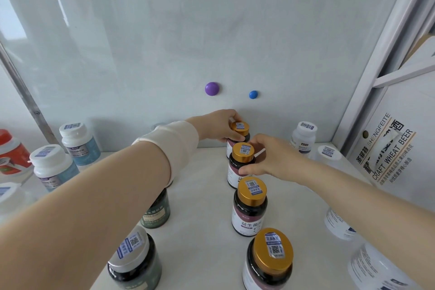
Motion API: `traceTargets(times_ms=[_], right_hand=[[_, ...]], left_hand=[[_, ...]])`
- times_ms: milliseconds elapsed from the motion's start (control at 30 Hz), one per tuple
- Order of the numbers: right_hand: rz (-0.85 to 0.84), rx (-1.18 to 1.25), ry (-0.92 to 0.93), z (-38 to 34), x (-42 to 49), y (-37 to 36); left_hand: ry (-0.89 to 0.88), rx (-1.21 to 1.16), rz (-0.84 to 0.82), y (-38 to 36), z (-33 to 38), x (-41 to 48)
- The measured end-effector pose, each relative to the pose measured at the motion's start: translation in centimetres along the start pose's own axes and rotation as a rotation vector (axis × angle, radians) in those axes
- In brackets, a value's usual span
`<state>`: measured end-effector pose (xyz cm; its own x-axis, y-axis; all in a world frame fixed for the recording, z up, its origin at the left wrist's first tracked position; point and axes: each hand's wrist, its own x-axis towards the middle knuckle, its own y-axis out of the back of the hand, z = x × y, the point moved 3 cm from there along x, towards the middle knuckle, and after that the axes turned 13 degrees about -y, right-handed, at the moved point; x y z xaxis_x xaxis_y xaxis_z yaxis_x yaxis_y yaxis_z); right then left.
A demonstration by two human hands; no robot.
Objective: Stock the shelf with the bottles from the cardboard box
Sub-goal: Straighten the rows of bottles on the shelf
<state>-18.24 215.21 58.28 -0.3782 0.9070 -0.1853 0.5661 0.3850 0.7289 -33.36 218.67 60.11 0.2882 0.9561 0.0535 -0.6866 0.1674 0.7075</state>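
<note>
Over white shelf (200, 195), both hands (221, 125) (266, 160) grip gold-capped bottles (239, 132) (241, 162).

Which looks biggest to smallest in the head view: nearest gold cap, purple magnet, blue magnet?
1. Nearest gold cap, though its closeness to the camera inflates it.
2. Purple magnet.
3. Blue magnet.
Both magnets sit on the same back panel, so their order is reliable.

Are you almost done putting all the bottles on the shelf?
Quite a few are up already: four gold-capped bottles stand in a row on the shelf, the nearest and the next standing free. The left hand grips the back bottle and the right hand grips the second one. The cardboard box isn't in view, so I can't tell how many are left.
</note>
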Motion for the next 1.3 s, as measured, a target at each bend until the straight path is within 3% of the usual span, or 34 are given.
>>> traceTargets(times_ms=[167, 367, 500, 633, 833, 1033, 1167, 1300], right_hand=[[-0.020, -0.036, -0.021, -0.1, -0.3, 0.0], [0.030, -0.158, -0.038, -0.9, -2.5, 2.0], [0.148, -0.398, 0.018, -2.8, -5.9, 3.4], [0.232, -0.584, 0.092, -5.1, -9.6, 3.4], [0.300, -0.715, 0.212, -9.0, -14.3, 0.9], [0.226, -0.697, 0.354, -12.0, -19.2, -4.7], [0.108, -0.444, 0.385, -11.6, -21.8, -7.9], [-0.015, -0.094, 0.276, -9.3, -22.9, -11.5]], left_hand=[[0.029, 0.080, -0.029, -0.2, 0.5, -0.1], [0.095, 0.397, -0.044, 1.7, 2.5, -2.8], [0.080, 0.631, -0.035, 3.3, 5.4, -7.8], [0.180, 0.894, -0.073, 4.2, 7.6, -14.1], [0.255, 1.062, -0.134, 4.4, 9.0, -22.3], [0.252, 0.824, -0.044, 4.5, 8.1, -28.4], [0.177, 0.497, 0.088, 3.9, 6.4, -29.9], [0.115, 0.237, 0.157, 2.6, 3.6, -29.4]])
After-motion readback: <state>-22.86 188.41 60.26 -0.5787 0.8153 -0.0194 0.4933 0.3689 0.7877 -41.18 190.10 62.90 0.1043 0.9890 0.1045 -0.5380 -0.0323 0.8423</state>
